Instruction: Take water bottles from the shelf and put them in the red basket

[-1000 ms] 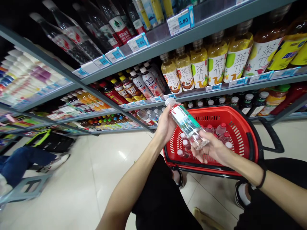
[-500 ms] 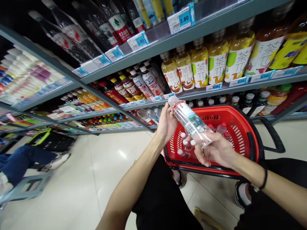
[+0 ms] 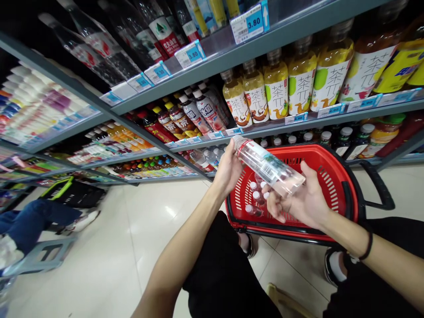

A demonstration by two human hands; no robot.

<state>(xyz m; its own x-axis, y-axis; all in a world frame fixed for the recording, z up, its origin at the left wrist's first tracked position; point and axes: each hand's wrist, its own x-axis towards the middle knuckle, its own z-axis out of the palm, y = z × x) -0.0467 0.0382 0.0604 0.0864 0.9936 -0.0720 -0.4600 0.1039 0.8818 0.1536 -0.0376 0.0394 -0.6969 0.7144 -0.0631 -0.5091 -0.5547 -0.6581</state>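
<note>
Fingers of your left hand [image 3: 228, 170] pinch the capped neck of the clear plastic water bottle [image 3: 268, 165], held tilted above the red plastic shopping basket [image 3: 334, 176]. Your right hand [image 3: 300, 203] cups its base loosely. It looks full, smooth, slippery; grip mid-label.

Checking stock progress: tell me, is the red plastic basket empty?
No, the red plastic basket holds several small capped bottles.

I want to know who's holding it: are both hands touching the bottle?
Touching. The head view shows the left hand gripping the bottle near its cap, and the right hand cradling its base.
</note>
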